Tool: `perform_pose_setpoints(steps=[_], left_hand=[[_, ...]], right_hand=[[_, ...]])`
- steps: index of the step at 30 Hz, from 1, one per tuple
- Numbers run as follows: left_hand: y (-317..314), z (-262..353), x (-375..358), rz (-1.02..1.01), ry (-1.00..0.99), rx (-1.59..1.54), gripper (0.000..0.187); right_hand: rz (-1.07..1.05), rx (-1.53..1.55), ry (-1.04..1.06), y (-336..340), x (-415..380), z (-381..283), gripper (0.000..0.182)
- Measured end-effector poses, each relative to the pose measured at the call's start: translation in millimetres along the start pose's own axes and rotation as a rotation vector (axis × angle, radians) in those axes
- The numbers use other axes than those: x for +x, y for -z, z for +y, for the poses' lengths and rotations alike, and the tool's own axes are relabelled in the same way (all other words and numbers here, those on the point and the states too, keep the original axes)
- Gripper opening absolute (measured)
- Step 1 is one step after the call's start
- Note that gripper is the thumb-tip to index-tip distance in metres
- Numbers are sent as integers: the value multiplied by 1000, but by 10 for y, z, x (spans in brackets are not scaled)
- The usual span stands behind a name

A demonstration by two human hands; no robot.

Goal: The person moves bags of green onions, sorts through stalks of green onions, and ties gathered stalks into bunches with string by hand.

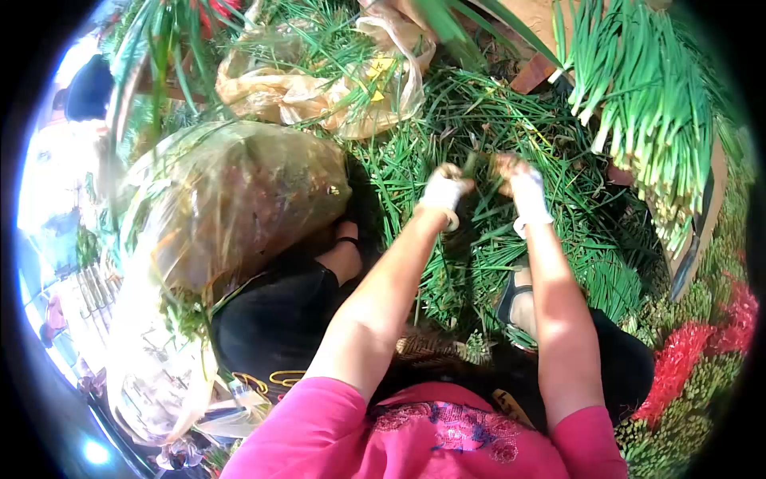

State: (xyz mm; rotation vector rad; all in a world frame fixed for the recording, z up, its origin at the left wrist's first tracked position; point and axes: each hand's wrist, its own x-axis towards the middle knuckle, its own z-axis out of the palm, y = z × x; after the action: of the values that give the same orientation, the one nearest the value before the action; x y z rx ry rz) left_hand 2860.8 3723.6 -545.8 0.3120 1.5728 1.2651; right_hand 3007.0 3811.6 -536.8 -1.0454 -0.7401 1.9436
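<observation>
My left hand and my right hand are held a short way apart over a heap of loose green onion leaves. Each wears a white wrap that leaves the fingers bare. The fingers of both are curled closed. A blurred greenish bit shows between them, close to the left fingertips; what either hand grips is too small and smeared to make out. Cut leaves and dark scraps lie under and around both hands.
Trimmed green onions are stacked at the upper right. A bulging clear plastic bag stands on the left, and an opened plastic bag with leaves lies behind it. Red plastic strands rest at the right. My sandalled foot is near the heap.
</observation>
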Motion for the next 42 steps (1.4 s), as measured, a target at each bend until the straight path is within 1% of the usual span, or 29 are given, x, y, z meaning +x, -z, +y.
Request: perform_pose_setpoints(steps=[1,2,3,5,6,7,8,9,11,13,15,16,17,18,19,21,22,23,25,27,29,31,34,35,36,37,39,40,42], left_hand=[[71,242,-23,-21,41,-110,26],[131,546,-118,-84,-9,-231,27],[189,838,-228,-150,-60,-352,29],[317,1221,-361,-159,-87,-215,29],[303,1387,-469,-180,-245,-68,24],[268,1550,-603,-261,-207,-37,28],[191,1651,-695,-343,-255,-132,28],[110,1708,-785,-424,-304,-230,27],[111,1816,-992,-392,-294,-150,19],[291,1689,-1117,-410,-238,38,19],[618,1164,-983,-240,-201,523,32],[784,897,-1010,-176,-229,717,33],[854,692,-997,-145,22,313,27],[922,495,-987,-22,236,-103,21],[1019,238,-887,85,259,-204,14],[1106,142,-857,101,272,-298,15],[1036,331,-1057,143,234,-378,19],[1293,-25,-671,68,65,-176,31],[1014,513,-959,234,-326,180,42],[858,974,-1042,194,-627,224,48],[492,1655,-1462,-30,-799,331,52],[122,1986,-1839,-179,-933,378,55],[-271,1948,-2086,-431,-644,216,53],[-300,1845,-2159,-581,-98,-120,39],[-285,1731,-2150,-489,-101,-41,30],[-233,1544,-2087,-393,-104,34,23],[57,1184,-2036,-424,21,-86,17],[157,1120,-2078,-344,142,-57,19],[339,923,-2067,-353,159,-131,20]], right_hand=[[-149,40,-194,-381,-80,-550,22],[-184,-374,126,-454,2,-567,25],[-138,-548,271,-788,-144,-874,27],[1,-888,154,-1206,-349,-1358,31],[-91,-812,200,-1454,-547,-1494,27],[-182,-735,239,-1647,-731,-1551,25],[-302,-887,128,-1720,-775,-1568,24],[-333,-1248,591,-1762,-813,-1532,25],[-359,-745,383,-1762,-858,-1614,22],[-289,-796,583,-2002,-1165,-2174,20],[-210,-984,983,-1771,-1104,-2725,20],[-48,-850,833,-1788,-1234,-3025,23],[106,-713,678,-1814,-1388,-3241,26],[50,-575,694,-1836,-1479,-3328,25],[-5,-436,707,-1846,-1559,-3388,24],[-146,-516,600,-1641,-1547,-3445,21],[-137,-632,566,-1596,-1571,-3420,24],[-128,-746,530,-1559,-1595,-3384,26],[-285,-716,523,-1506,-1571,-3229,29],[-401,-791,523,-1573,-1629,-3059,35],[-441,-876,340,-1602,-1664,-2962,36],[-437,-759,255,-1752,-1721,-2740,24],[-342,-733,219,-1928,-1879,-2465,20],[-254,-745,228,-1912,-1866,-2379,20],[-339,-743,355,-1881,-1828,-2387,21],[-274,-768,397,-1897,-1866,-2475,23],[-308,-615,604,-1847,-1803,-2625,24],[-294,-605,587,-1802,-1814,-2741,27],[-342,-580,454,-1675,-1698,-2797,31]])
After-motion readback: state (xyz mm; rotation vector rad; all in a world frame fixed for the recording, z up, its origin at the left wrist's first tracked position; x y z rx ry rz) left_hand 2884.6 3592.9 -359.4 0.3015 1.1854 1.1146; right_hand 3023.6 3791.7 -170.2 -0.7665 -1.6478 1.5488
